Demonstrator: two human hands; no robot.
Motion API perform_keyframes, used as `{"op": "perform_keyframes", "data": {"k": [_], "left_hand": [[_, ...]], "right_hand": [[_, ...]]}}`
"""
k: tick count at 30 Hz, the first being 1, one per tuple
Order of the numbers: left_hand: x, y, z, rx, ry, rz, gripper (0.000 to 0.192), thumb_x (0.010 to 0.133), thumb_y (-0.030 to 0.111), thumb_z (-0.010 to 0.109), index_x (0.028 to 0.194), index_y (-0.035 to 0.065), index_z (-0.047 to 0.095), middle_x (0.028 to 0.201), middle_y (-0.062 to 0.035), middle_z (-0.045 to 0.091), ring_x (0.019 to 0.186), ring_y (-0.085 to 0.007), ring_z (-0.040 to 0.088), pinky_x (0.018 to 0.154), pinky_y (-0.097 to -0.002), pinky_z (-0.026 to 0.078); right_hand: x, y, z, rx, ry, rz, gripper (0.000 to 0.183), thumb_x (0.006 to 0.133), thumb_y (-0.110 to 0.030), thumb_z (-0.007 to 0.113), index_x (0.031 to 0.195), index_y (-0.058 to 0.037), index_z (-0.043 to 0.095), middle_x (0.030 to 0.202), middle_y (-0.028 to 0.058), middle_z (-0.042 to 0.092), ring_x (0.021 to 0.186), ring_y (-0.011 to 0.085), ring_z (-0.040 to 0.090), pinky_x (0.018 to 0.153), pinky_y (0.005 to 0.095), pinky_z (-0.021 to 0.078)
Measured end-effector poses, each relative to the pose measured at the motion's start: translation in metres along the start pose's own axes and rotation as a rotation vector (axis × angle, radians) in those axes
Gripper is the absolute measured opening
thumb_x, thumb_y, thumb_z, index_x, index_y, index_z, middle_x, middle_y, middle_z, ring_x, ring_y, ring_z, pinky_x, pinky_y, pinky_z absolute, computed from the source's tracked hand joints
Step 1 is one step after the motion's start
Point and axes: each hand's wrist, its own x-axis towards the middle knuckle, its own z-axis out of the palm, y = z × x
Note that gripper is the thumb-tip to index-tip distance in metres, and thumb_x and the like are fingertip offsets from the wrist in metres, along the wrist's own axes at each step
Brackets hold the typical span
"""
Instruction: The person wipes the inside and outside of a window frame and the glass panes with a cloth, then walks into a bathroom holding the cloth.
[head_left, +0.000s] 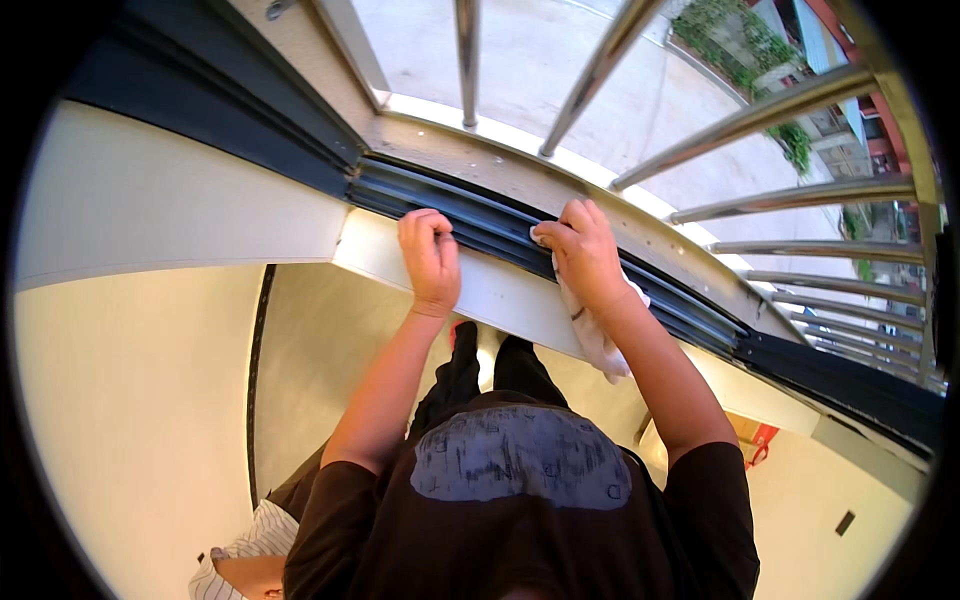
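Observation:
My right hand (589, 251) grips a white cloth (592, 337) over the dark metal sliding-window track (480, 214). A small wad of the cloth pokes out by my thumb and fingertips at the track. The rest hangs below my wrist, over the inner edge of the white windowsill (510, 300). To its left, my left hand (430, 259) is at the inner edge of the track with its fingers curled. Nothing shows in it, but the inside of that hand is hidden.
Shiny metal security bars (469, 67) rise beyond the outer ledge (450, 146), with paved ground outside. A dark window frame (217, 112) borders the track at left. Behind me at lower left is another person's striped sleeve (262, 529) and arm. A red-and-tan item (750, 435) lies at right.

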Motion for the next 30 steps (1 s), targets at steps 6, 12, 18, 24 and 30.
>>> {"op": "perform_keyframes", "data": {"k": [6, 12, 18, 24, 30], "left_hand": [[-0.004, -0.003, -0.004, -0.149, 0.046, -0.112, 0.011, 0.080, -0.005, 0.047, 0.086, 0.0031, 0.044, 0.093, -0.0108, 0.045, 0.087, -0.0228, 0.045, 0.082, -0.0291, 0.039], [-0.005, -0.005, -0.003, -0.256, 0.115, -0.205, 0.010, 0.080, -0.004, 0.047, 0.086, 0.0030, 0.044, 0.091, -0.0126, 0.045, 0.088, -0.0267, 0.045, 0.085, -0.0327, 0.038], [-0.008, -0.013, 0.002, -0.492, 0.250, -0.299, 0.010, 0.086, -0.002, 0.045, 0.093, 0.0045, 0.042, 0.101, -0.0096, 0.042, 0.094, -0.0196, 0.042, 0.091, -0.0311, 0.035], [-0.012, -0.020, 0.000, -0.395, 0.267, -0.201, 0.010, 0.089, 0.000, 0.043, 0.097, 0.0057, 0.042, 0.100, -0.0051, 0.042, 0.091, -0.0130, 0.041, 0.087, -0.0262, 0.036], [-0.014, -0.016, -0.001, -0.383, 0.246, -0.245, 0.004, 0.090, 0.003, 0.043, 0.094, 0.0049, 0.042, 0.094, -0.0041, 0.041, 0.088, -0.0135, 0.040, 0.086, -0.0267, 0.035]], "right_hand": [[0.056, -0.026, 0.049, -0.036, 0.039, -0.114, 0.011, 0.070, -0.010, 0.063, 0.078, -0.0134, 0.068, 0.078, 0.0059, 0.048, 0.080, 0.0253, 0.050, 0.068, 0.0357, 0.0413], [0.115, -0.056, 0.097, 0.006, 0.023, -0.209, 0.014, 0.068, -0.012, 0.061, 0.079, -0.0129, 0.070, 0.079, 0.0060, 0.048, 0.083, 0.0248, 0.050, 0.070, 0.0350, 0.0419], [0.156, -0.079, 0.134, 0.011, 0.091, -0.220, 0.016, 0.070, -0.012, 0.060, 0.080, -0.0126, 0.072, 0.080, 0.0062, 0.049, 0.086, 0.0238, 0.052, 0.070, 0.0348, 0.0440], [0.168, -0.091, 0.152, 0.006, 0.053, -0.100, 0.012, 0.076, -0.021, 0.060, 0.075, -0.0137, 0.069, 0.090, 0.0072, 0.055, 0.096, 0.0260, 0.054, 0.072, 0.0402, 0.0453], [0.159, -0.087, 0.144, -0.038, 0.008, -0.155, 0.012, 0.076, -0.021, 0.060, 0.078, -0.0156, 0.071, 0.087, 0.0064, 0.053, 0.092, 0.0237, 0.056, 0.069, 0.0378, 0.0473]]}}
